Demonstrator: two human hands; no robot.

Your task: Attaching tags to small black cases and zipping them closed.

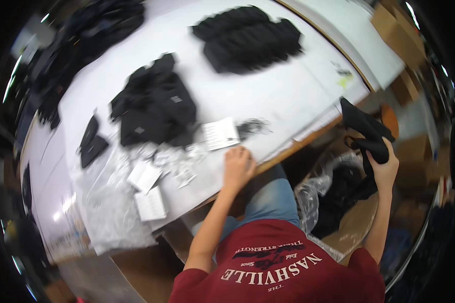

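Note:
My right hand (pixel 384 164) is out to the right, beyond the table's edge. It grips a black cloth piece (pixel 361 118) with a thin loop hanging from it. Below it is a box lined with clear plastic (pixel 308 199), with more black cloth (pixel 341 187) inside. My left hand (pixel 239 164) rests at the table's near edge with its fingers curled in; whatever they may hold is hidden. Just past those fingers lies a white printed sheet (pixel 221 133), and beside it a small heap of dark threads (pixel 252 128).
On the white table (pixel 268 96) lie a pile of black cloth pieces (pixel 156 106), rows of stacked black pieces (pixel 247 38), small white tags (pixel 174 164) and a clear plastic bag (pixel 114 217). Dark garments (pixel 86 40) fill the far left. Cardboard boxes (pixel 399 33) stand at right.

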